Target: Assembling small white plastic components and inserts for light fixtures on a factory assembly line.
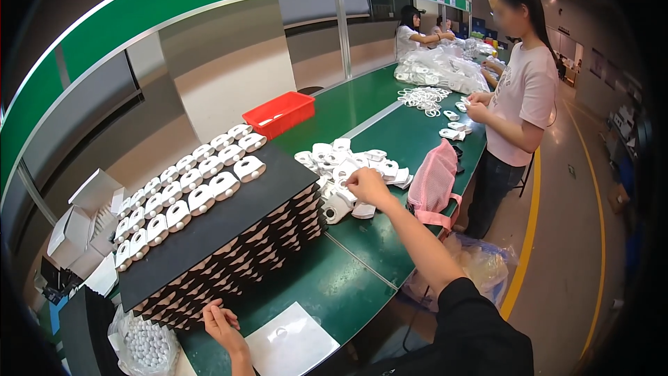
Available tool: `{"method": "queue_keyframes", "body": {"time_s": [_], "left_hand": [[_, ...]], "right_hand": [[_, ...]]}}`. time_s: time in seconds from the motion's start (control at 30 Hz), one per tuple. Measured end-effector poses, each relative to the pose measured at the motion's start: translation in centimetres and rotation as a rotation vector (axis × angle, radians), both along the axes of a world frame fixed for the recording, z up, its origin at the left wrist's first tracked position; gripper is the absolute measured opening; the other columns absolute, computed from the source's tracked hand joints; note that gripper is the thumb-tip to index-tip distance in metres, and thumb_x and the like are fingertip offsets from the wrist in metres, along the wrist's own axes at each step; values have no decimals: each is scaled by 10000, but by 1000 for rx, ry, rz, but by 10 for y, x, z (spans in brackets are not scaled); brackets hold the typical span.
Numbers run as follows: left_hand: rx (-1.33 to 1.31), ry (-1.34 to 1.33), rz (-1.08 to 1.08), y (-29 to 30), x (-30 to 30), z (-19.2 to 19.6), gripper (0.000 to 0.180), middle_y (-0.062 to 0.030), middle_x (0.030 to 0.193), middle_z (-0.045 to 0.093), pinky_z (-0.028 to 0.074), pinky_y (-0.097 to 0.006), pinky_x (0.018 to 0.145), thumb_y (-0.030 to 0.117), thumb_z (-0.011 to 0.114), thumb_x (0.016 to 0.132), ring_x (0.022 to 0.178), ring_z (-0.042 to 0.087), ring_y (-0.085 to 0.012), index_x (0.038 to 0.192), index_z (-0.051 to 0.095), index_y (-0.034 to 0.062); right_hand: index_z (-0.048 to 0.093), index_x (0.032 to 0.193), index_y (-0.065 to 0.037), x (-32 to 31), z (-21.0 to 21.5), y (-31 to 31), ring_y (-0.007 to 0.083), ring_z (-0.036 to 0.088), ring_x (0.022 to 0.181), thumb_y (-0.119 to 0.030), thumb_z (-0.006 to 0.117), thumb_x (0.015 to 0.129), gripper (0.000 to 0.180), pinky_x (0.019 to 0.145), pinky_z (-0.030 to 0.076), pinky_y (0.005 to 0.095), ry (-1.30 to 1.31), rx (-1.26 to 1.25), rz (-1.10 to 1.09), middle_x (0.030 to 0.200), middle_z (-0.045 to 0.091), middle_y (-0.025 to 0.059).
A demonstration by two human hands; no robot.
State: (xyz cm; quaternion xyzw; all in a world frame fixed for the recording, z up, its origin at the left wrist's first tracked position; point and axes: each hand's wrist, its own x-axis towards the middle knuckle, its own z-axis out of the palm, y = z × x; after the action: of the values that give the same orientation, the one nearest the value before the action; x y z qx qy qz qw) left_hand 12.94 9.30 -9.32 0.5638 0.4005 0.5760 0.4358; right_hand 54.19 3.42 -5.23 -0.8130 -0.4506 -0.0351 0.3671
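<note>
So right in front of you on the worktop (pixel 334 285) sits the stack of trays (pixel 229 251), with rows of small parts (pixel 188 191) laid along its far edge. Your left hand (pixel 223 327) rests at the stack's near corner, about 7 o'clock. The bag of small balls (pixel 142 345) lies just left of that hand, and a flat plastic bag (pixel 292 345) lies just right of it. At 2 o'clock from the stack there's a loose pile of parts (pixel 348 167), and your right hand (pixel 369 186) is on it. The mesh bag (pixel 435 181) sits right of the pile, at the worktop's edge. The bin (pixel 280 113) is behind, around 12 o'clock. Open boxes (pixel 87 226) sit at 9 o'clock.
</note>
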Motion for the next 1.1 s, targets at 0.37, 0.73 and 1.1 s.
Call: {"method": "queue_keyframes", "body": {"time_s": [0.37, 0.73, 1.1], "left_hand": [[-18, 26, -29, 0, 2, -2, 252, 15, 546, 449, 253, -159, 391, 263, 374, 944, 445, 351, -31, 877, 524, 73], [-12, -33, -19, 3, -2, 1, 244, 6, 547, 446, 255, -161, 408, 218, 367, 946, 454, 346, -34, 861, 521, 48], [-2, -58, -32, 3, -1, 2, 242, 6, 544, 454, 256, -162, 398, 212, 374, 943, 446, 348, -32, 855, 524, 44]], "right_hand": [[565, 1070, -66, -17, -14, -10, 240, 492, 1008, -176, 706, 668, 440, 871, 415, 312, -236, -5, 275, 1131, 531, 90], [629, 888, -15, -17, -7, -15, 216, 581, 655, -162, 663, 690, 249, 638, 473, 315, -16, 44, 167, 705, 608, 88], [518, 1137, 49, 90, -6, -19, 322, 535, 1036, -354, 617, 756, 563, 894, 398, 429, -40, -59, -484, 1122, 545, 230]]}}
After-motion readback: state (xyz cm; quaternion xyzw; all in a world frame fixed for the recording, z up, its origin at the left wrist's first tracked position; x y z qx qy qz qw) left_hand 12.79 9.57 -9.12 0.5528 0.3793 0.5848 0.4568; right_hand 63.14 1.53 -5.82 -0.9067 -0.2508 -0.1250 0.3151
